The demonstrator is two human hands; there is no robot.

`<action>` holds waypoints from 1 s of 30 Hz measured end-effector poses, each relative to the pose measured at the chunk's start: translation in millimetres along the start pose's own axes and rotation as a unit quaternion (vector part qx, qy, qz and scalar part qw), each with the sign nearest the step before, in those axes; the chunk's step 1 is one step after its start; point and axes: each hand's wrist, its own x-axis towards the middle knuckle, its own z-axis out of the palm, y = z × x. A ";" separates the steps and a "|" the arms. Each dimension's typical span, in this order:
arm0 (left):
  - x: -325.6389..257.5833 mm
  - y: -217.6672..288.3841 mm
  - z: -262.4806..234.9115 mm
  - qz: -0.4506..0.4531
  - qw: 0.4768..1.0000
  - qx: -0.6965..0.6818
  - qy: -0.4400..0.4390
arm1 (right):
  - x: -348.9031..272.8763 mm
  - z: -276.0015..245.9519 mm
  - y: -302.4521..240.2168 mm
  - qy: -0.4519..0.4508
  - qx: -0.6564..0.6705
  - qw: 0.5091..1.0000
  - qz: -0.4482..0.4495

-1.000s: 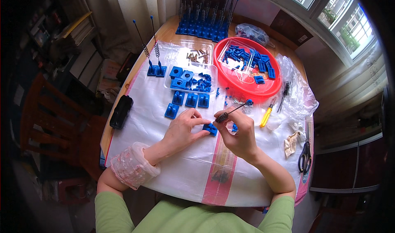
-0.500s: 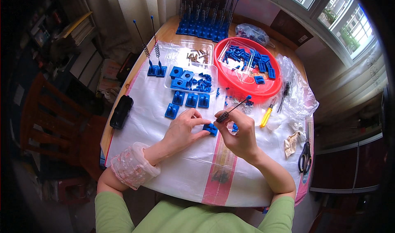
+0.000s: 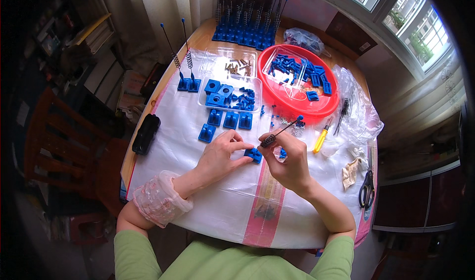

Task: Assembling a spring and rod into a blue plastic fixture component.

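Pinching a small blue plastic block (image 3: pixel 254 154) against the white-covered desk (image 3: pixel 217 210), left hand (image 3: pixel 221 155) fingers clamp its left edge; right hand (image 3: pixel 289 162), just right of it, grips a thin spring-wrapped metal rod with blue tip (image 3: pixel 280 131).

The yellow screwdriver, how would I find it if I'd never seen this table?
Find the big red bowl of blue parts. Just below its right edge, on the white cover, lies the small screwdriver. It is the only yellow thing among all the blue pieces.
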 end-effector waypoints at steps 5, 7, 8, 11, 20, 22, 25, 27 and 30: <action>0.2 -0.2 0.7 -0.004 1.000 -0.002 0.000 | -0.9 0.1 0.5 0.003 -0.005 1.000 -0.006; -0.2 -0.6 1.1 -0.005 1.000 -0.003 0.000 | -0.8 0.4 0.9 0.003 -0.003 1.000 -0.004; -0.3 -0.6 1.1 -0.006 1.000 -0.004 0.000 | -0.6 0.5 1.1 0.002 -0.003 1.000 -0.003; -0.5 -0.3 0.5 -0.006 1.000 -0.006 0.000 | -0.2 0.1 0.6 0.000 -0.003 1.000 -0.001; 0.7 0.2 0.5 -0.011 1.000 -0.006 -0.004 | -2.7 4.7 7.0 0.033 0.012 0.999 0.035; 0.1 -1.1 1.0 -0.011 1.000 -0.004 -0.004 | -2.9 3.8 5.4 0.022 -0.001 1.000 0.018; -0.7 -1.6 1.2 -0.014 1.000 -0.006 -0.002 | -2.7 3.8 2.0 0.014 -0.012 1.000 0.009; -0.9 -1.7 1.2 -0.006 1.000 0.002 0.000 | -2.9 4.4 1.9 0.013 -0.009 1.000 0.011; 0.0 -0.3 0.2 0.000 1.000 0.004 -0.001 | -3.2 4.6 3.5 0.012 0.000 1.000 0.016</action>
